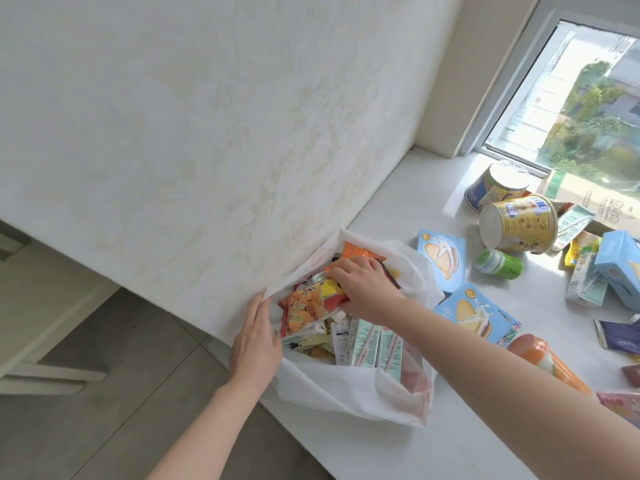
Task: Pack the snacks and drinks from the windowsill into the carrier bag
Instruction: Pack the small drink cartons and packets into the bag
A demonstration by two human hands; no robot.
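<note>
- Nearest, your left hand (254,336) lies with straight fingers flat against the left rim of the carrier bag (346,393). Its likely job is to hold the mouth wide so nothing snags going in.
- The bag sits on the windowsill (450,427) right at its edge and close to the wall, so it stays within reach of both hands. It already holds packets and slim cartons stood on end.
- Your right hand (363,289) is down inside the mouth, fingers curled onto an orange packet (356,252). It seems to be tucking that packet in on top of the others.
- Just beyond, two blue biscuit boxes (441,258) lie flat beside the bag, probably the easiest next picks. A green bottle (498,263) lies on its side near them.
- Farther off, a yellow tub (516,225) lies tipped over among more cartons by the window (571,98). Much is still left to pack.
</note>
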